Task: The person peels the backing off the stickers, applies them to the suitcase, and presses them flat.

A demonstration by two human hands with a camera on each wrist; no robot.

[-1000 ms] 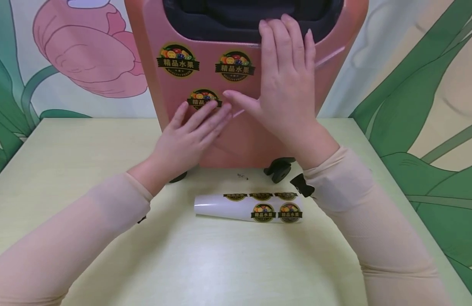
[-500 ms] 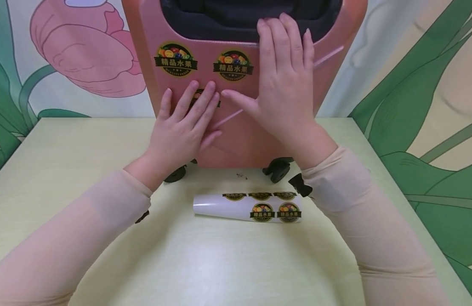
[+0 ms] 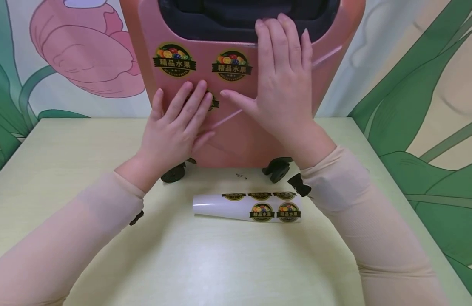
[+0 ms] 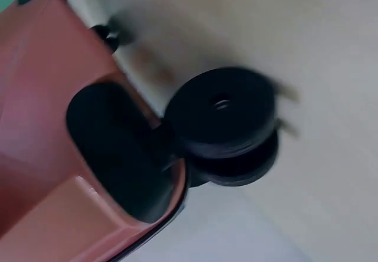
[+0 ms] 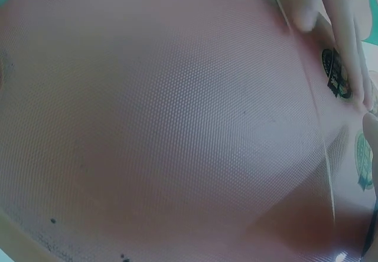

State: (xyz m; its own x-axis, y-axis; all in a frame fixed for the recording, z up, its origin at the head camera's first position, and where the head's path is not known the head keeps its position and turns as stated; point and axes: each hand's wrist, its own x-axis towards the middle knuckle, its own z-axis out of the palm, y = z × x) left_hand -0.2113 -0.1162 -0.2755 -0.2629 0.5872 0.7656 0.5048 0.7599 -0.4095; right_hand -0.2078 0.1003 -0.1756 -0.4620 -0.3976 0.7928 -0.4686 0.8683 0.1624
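Observation:
A pink suitcase (image 3: 240, 140) stands upright on the table, with round fruit-label stickers on its face. Two of them, the upper left sticker (image 3: 174, 60) and the upper middle sticker (image 3: 232, 66), show in full. Lower down, the third sticker (image 3: 214, 103) is mostly covered by my left hand (image 3: 172, 127), whose extended fingers lie over it. My right hand (image 3: 285, 80) rests flat on the suitcase to the right, fingertips over the edge of the black recess (image 3: 220, 25). In the right wrist view, the left hand's fingers (image 5: 345, 35) lie beside a sticker (image 5: 335, 73).
A curled white sticker sheet (image 3: 220, 206) with several fruit labels lies on the pale table (image 3: 228, 263) before the suitcase. Black wheels (image 3: 278, 170) sit under the suitcase; one wheel (image 4: 221, 114) fills the middle of the left wrist view. A painted wall (image 3: 86, 51) stands behind.
My left hand has moved left and slightly up, its fingers spreading over the lower sticker, then slid a little farther left. The right hand has kept its place on the suitcase.

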